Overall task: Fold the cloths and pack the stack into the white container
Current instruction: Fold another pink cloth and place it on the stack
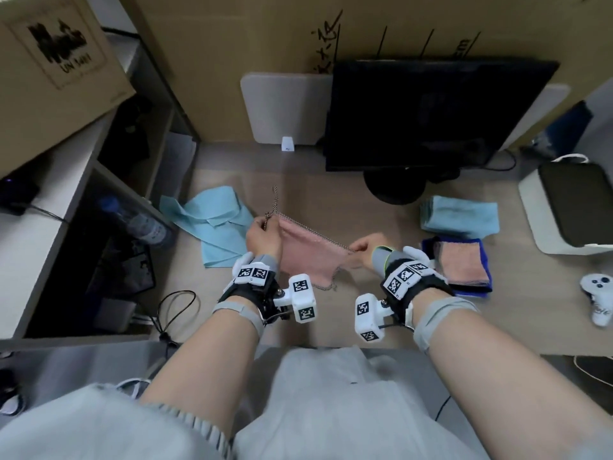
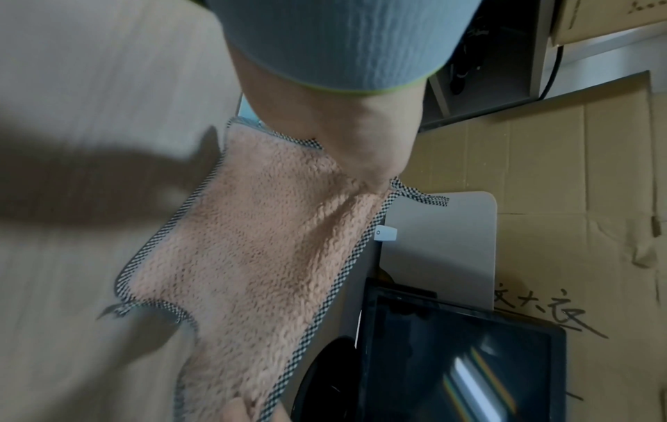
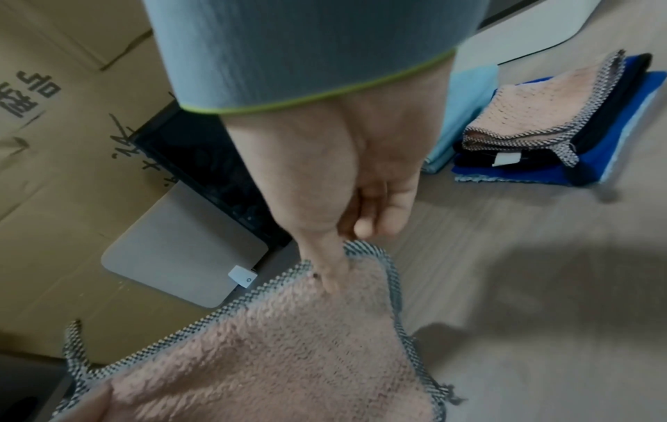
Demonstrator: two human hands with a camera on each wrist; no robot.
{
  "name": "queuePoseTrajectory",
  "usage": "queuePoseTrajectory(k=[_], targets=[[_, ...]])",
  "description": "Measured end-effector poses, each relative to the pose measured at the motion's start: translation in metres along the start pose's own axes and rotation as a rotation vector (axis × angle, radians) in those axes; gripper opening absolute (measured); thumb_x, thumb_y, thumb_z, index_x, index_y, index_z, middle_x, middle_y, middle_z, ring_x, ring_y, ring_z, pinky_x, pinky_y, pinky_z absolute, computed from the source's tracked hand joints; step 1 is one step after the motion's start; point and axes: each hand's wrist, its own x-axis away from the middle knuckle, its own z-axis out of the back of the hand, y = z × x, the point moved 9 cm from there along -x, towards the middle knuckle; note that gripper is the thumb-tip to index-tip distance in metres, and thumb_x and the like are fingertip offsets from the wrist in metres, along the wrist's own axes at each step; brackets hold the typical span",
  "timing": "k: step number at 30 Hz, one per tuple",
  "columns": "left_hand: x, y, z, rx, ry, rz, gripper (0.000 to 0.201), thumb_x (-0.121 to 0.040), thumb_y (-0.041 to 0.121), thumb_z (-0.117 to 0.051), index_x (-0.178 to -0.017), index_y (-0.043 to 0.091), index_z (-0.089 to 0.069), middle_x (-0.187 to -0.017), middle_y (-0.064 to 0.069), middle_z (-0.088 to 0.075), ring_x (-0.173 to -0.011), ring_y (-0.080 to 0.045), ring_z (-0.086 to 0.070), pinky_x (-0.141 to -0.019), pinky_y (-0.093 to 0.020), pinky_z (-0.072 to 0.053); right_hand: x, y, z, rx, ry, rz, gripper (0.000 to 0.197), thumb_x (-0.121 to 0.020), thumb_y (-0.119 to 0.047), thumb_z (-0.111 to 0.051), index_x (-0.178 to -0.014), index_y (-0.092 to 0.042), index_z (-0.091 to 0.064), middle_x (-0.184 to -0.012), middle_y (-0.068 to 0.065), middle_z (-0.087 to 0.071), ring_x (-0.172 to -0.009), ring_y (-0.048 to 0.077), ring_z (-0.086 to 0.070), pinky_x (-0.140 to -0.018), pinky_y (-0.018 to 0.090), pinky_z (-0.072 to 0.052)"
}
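A fluffy pink cloth [image 1: 310, 252] with a checkered hem hangs stretched above the desk between my two hands. My left hand [image 1: 263, 232] pinches its left top corner, and a loop of the hem sticks up past the fingers. My right hand [image 1: 365, 249] pinches the right top corner [image 3: 335, 274]. In the left wrist view the pink cloth [image 2: 260, 251] hangs from the left hand [image 2: 364, 160]. To the right lies a folded stack [image 1: 459, 265] with a pink cloth on top of blue ones. The white container [image 1: 537, 220] stands at the far right.
An unfolded light blue cloth [image 1: 219, 224] lies at the left on the desk. A folded light blue cloth [image 1: 459, 215] lies behind the stack. A black monitor [image 1: 431, 117] stands at the back, and a white controller [image 1: 598, 297] lies at the right edge. Shelves rise on the left.
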Motion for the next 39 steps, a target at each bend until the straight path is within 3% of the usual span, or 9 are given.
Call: queuePoseTrajectory(k=[2,4,10,16,22,26,30,35,39], targets=[[-0.003,0.0,0.002,-0.021,0.007,-0.009,0.034,-0.096,0.033,-0.056,-0.114,0.005,-0.063,-0.116,-0.017,-0.066,-0.109,-0.032,-0.059,-0.086,-0.028,-0.039,-0.001,0.005,0.008,0.003,0.042,-0.022,0.022,-0.078,-0.011,-0.075,-0.098,-0.004,-0.073,-0.086,0.003,-0.068,-0.068,0.011,-0.051,-0.06,0.01,-0.043],[-0.008,0.001,0.001,-0.024,0.01,-0.008,0.033,-0.097,0.033,-0.055,-0.11,0.005,-0.065,-0.114,-0.017,-0.067,-0.107,-0.034,-0.06,-0.084,-0.028,-0.039,-0.003,0.005,0.016,0.014,0.068,-0.063,0.021,-0.083,-0.022,-0.071,-0.099,-0.009,-0.072,-0.082,0.002,-0.062,-0.062,0.014,-0.047,-0.046,0.012,-0.036],[-0.007,0.014,-0.013,-0.03,0.012,-0.042,0.03,-0.096,0.034,-0.056,-0.097,0.008,-0.07,-0.103,-0.017,-0.07,-0.097,-0.033,-0.063,-0.084,-0.033,-0.046,-0.018,0.001,0.049,-0.062,0.211,-0.101,0.015,-0.086,-0.015,-0.062,-0.095,-0.017,-0.073,-0.085,0.003,-0.07,-0.075,0.021,-0.059,-0.075,0.023,-0.047],[-0.01,0.067,-0.028,0.072,0.006,-0.066,0.024,-0.093,0.018,-0.055,-0.112,0.007,-0.065,-0.109,-0.014,-0.069,-0.093,-0.027,-0.062,-0.088,-0.037,-0.05,-0.02,-0.044,0.111,-0.089,0.386,0.132,0.022,-0.086,-0.017,-0.054,-0.097,-0.023,-0.072,-0.098,0.001,-0.072,-0.093,0.026,-0.065,-0.078,0.022,-0.045],[-0.004,0.109,-0.031,0.159,0.047,-0.127,0.015,-0.091,0.014,-0.048,-0.092,0.006,-0.061,-0.091,-0.015,-0.062,-0.083,-0.027,-0.053,-0.076,-0.032,-0.041,-0.012,-0.068,0.146,-0.174,0.514,0.263,0.02,-0.089,-0.021,-0.052,-0.101,-0.023,-0.068,-0.091,-0.001,-0.07,-0.082,0.022,-0.062,-0.07,0.021,-0.04],[-0.002,0.065,-0.034,0.13,0.021,-0.042,0.014,-0.087,0.02,-0.052,-0.083,0.01,-0.061,-0.083,-0.011,-0.059,-0.077,-0.025,-0.048,-0.074,-0.033,-0.039,-0.019,-0.035,0.121,-0.104,0.439,0.133,0.016,-0.087,-0.023,-0.054,-0.094,-0.023,-0.068,-0.085,0.0,-0.068,-0.081,0.026,-0.064,-0.07,0.023,-0.044],[0.003,-0.006,-0.037,0.008,-0.057,0.082,0.009,-0.085,0.014,-0.056,-0.083,0.009,-0.062,-0.074,-0.006,-0.053,-0.075,-0.022,-0.046,-0.07,-0.032,-0.037,-0.03,0.019,0.074,0.049,0.223,-0.077,0.017,-0.089,-0.02,-0.058,-0.098,-0.02,-0.072,-0.105,0.007,-0.071,-0.096,0.029,-0.065,-0.083,0.026,-0.046],[0.014,-0.087,-0.034,-0.116,-0.107,0.231,0.015,-0.084,0.009,-0.056,-0.086,0.004,-0.07,-0.084,-0.016,-0.066,-0.075,-0.025,-0.056,-0.077,-0.036,-0.05,-0.024,0.081,0.01,0.111,-0.077,-0.213,0.035,-0.091,-0.022,-0.06,-0.124,-0.011,-0.062,-0.126,0.01,-0.062,-0.116,0.027,-0.058,-0.075,0.019,-0.036],[0.016,-0.098,-0.034,-0.172,-0.126,0.228,0.016,-0.086,0.011,-0.052,-0.082,0.003,-0.066,-0.095,-0.028,-0.069,-0.082,-0.036,-0.065,-0.081,-0.042,-0.054,-0.024,0.096,-0.005,0.132,-0.105,-0.248,0.037,-0.092,-0.023,-0.058,-0.126,-0.007,-0.059,-0.129,0.013,-0.059,-0.119,0.029,-0.056,-0.08,0.025,-0.041]])
